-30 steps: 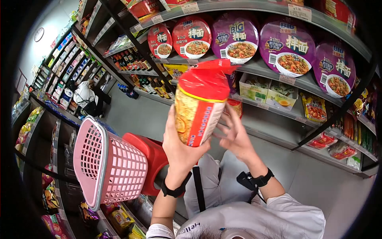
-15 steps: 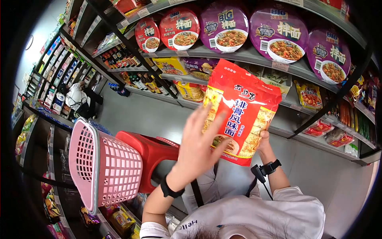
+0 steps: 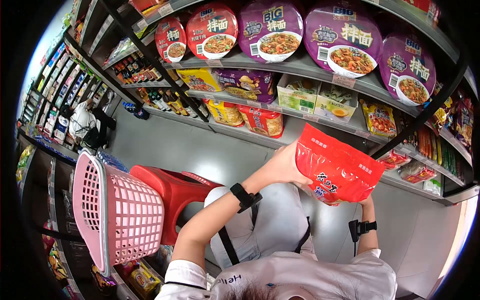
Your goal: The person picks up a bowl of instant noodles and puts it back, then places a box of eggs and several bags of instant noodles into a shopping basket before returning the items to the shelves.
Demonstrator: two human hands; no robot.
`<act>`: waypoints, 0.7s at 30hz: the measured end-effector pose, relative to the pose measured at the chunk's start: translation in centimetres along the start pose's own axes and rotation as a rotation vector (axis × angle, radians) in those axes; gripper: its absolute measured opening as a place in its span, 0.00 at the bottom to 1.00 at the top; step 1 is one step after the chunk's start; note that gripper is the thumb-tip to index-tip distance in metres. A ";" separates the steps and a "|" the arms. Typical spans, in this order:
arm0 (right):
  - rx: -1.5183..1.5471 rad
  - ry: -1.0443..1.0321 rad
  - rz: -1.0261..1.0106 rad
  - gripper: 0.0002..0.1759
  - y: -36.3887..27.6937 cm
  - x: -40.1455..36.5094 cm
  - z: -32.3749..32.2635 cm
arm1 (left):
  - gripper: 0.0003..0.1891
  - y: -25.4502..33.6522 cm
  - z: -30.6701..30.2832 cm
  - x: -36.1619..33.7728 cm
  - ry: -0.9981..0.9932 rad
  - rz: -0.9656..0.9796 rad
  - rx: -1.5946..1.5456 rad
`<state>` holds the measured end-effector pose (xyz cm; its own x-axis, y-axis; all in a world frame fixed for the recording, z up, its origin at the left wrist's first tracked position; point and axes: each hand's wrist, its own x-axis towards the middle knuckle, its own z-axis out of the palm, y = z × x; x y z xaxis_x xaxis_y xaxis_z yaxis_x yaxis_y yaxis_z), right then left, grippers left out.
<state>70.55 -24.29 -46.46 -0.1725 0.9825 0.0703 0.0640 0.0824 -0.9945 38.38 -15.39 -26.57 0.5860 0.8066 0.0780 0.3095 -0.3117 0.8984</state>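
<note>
A red packet of noodles (image 3: 336, 165) is held up in front of my body, its top end tipped toward me so the printed front is foreshortened. My left hand (image 3: 284, 167) grips its left side, fingers partly hidden against and behind the packet. On the lower right edge is my right hand (image 3: 368, 201), mostly covered by the packet, its wrist showing below. Both wrists wear black straps.
A pink basket (image 3: 132, 220) rests on a red plastic stool (image 3: 175, 192) at my left. Ahead, a shelf holds bowl noodles (image 3: 271, 32), boxes and noodle packs (image 3: 262, 120). A person (image 3: 85, 122) crouches far left by another shelf.
The packet has moved right and tipped, so its front faces away more. My left hand went from spread over its front to gripping its left side.
</note>
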 end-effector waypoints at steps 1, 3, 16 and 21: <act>-0.096 0.098 0.052 0.48 2.0 -0.9 -0.1 | 0.47 -0.3 0.4 0.3 -0.003 -0.004 0.043; -0.177 0.243 0.142 0.43 2.9 -1.7 0.6 | 0.49 -1.3 1.5 1.0 -0.008 -0.010 0.126; 0.386 0.164 0.099 0.63 -0.6 7.2 6.2 | 0.45 -12.3 2.4 4.1 0.174 0.003 0.052; 0.888 0.270 0.089 0.43 3.0 12.7 6.2 | 0.48 -17.1 2.2 7.9 0.211 -0.011 0.067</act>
<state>62.43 -12.60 -49.03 0.0386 0.9937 -0.1048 -0.7283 -0.0438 -0.6838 39.36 -4.76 -42.23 0.4149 0.8951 0.1636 0.3684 -0.3297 0.8692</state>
